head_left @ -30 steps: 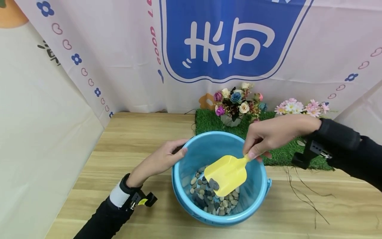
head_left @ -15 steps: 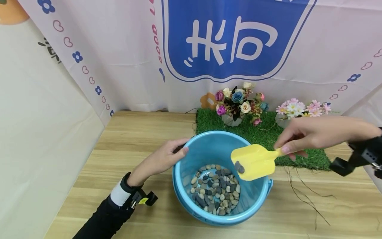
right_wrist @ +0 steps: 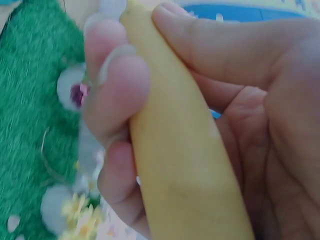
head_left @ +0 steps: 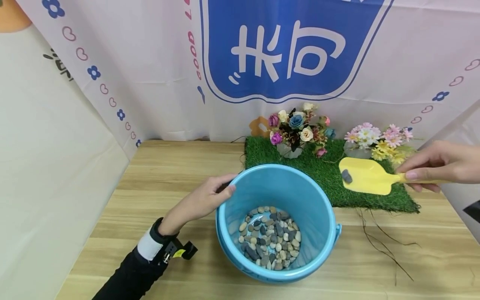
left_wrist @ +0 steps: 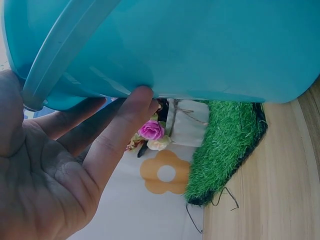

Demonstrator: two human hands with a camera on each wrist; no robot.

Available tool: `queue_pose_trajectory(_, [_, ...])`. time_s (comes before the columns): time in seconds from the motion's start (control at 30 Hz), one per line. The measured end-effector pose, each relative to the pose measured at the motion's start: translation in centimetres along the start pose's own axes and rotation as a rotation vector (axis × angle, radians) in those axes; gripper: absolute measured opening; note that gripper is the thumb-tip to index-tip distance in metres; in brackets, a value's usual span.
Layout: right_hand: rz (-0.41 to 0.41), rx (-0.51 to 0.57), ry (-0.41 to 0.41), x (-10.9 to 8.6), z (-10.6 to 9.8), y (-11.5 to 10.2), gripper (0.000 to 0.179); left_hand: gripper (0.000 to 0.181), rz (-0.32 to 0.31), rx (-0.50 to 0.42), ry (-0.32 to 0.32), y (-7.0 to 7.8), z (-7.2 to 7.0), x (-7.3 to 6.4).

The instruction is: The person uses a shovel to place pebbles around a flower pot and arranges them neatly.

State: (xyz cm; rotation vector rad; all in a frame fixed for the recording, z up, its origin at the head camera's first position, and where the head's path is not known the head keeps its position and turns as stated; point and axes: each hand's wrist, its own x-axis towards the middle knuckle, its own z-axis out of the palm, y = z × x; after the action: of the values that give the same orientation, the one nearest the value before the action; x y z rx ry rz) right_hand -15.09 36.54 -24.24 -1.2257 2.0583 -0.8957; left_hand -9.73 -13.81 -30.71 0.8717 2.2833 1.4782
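Note:
In the head view a blue bucket (head_left: 275, 189) stands on the wooden table with many small pebbles (head_left: 273, 243) across its bottom. My left hand (head_left: 206, 198) grips its left rim, the thumb on top; the left wrist view shows the fingers (left_wrist: 117, 132) reaching along the outer wall near the handle. Off to the right, my right hand (head_left: 448, 164) holds a yellow toy shovel (head_left: 367, 177) by its handle, with fingers and thumb wrapped round it in the right wrist view. Dark grey stone (head_left: 346, 176) lies near the blade's front edge, above the grass mat.
Behind the bucket lies an artificial grass mat (head_left: 322, 183). Standing on it are a pot of mixed roses (head_left: 298, 131) and a pot of pink, white and yellow flowers (head_left: 378, 139). Loose dark strands (head_left: 382, 246) lie on the table (head_left: 150, 187). A printed cloth (head_left: 161, 83) hangs at the back.
My right hand has carried the shovel, with the stone on it, from over the bucket to the right, above the mat. My left hand and the bucket have stayed put.

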Motion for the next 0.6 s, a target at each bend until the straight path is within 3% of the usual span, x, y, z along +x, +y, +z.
queue_pose_trajectory(0.17, [0.116, -0.090, 0.165, -3.4, 0.5, 2.7, 0.036, 0.038, -0.003, 0.001, 0.002, 0.1, 0.0, 0.0])
queue_pose_trajectory(0.33, [0.356, -0.149, 0.310, -5.9, 1.2, 4.5, 0.025, 0.037, -0.002, 0.001, 0.001, 0.1, 0.1, 0.0])
queue_pose_trajectory(0.6, [0.717, -0.208, 0.436, -7.8, 2.3, 7.1, 0.028, 0.038, -0.008, -0.016, 0.001, -0.1, 0.1, 0.0])
